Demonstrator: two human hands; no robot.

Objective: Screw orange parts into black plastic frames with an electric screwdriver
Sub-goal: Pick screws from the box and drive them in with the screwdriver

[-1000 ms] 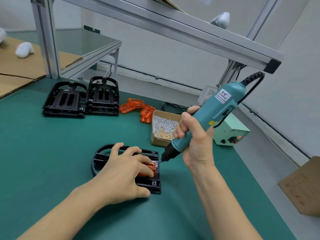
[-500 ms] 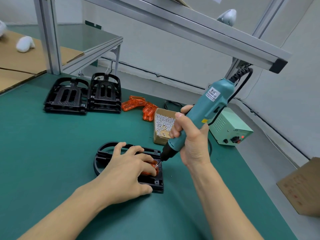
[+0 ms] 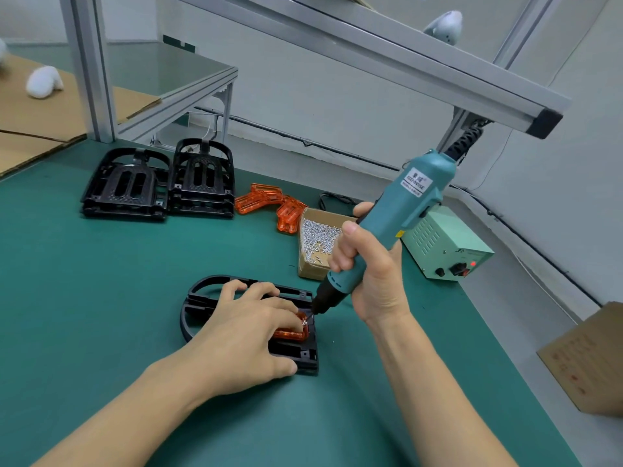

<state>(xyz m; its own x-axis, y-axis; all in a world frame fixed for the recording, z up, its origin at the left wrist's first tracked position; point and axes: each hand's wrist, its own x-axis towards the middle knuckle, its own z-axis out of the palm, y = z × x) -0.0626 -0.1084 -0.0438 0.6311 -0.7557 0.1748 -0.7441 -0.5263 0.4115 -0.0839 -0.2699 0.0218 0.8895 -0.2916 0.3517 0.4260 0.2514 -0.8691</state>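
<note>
Your worktop [image 3: 101, 298] carries two stacks of frames [image 3: 158, 183] near its far left corner, spare orange parts [image 3: 269, 205] towards the far edge, and a box of screws [image 3: 317, 241] beside them, with the power unit [image 3: 448, 244] by the right edge. The frame [image 3: 303, 357] you are working on lies mid-worktop, an orange part [image 3: 291, 333] seated in its right end.

Over the last second the driver [image 3: 387, 224] has tipped more upright and its bit has settled onto the screw [image 3: 304, 321] at the part's far right corner, so by the look of it you are lined up to drive; whether the screw has bitten cannot be told.

Your left hand [image 3: 242, 335] lies over the frame, fingers spread and pressing the part down, thumb against the frame's near edge, holding nothing. Your right hand [image 3: 367, 274] is wrapped tight round the driver's lower barrel, wrist low, cord end leaning up and away to the right
</note>
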